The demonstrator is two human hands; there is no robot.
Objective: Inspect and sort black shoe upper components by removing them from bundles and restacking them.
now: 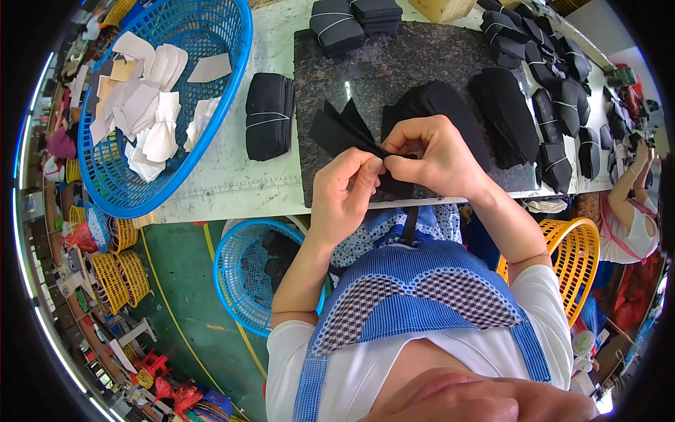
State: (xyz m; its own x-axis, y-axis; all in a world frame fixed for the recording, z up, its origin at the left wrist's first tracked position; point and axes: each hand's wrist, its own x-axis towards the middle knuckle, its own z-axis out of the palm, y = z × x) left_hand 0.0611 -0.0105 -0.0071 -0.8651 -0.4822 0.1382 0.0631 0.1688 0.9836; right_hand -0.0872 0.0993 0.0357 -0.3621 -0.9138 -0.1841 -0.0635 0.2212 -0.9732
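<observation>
In the head view, the left hand (344,191) and the right hand (430,156) meet fingertip to fingertip, both pinching a small stack of flat black fabric pieces (342,131) that fans out up and to the left of the left hand, over the dark stone slab (394,63). Just beyond the right hand lies a pile of black pieces (450,105); well to the left of the left hand sit a banded black bundle (268,116) and a blue basket (218,105) of white pieces.

A large blue basket (239,84) of white cut pieces (144,105) is set on the surface (232,179); a yellow basket (580,243) is seen below.
</observation>
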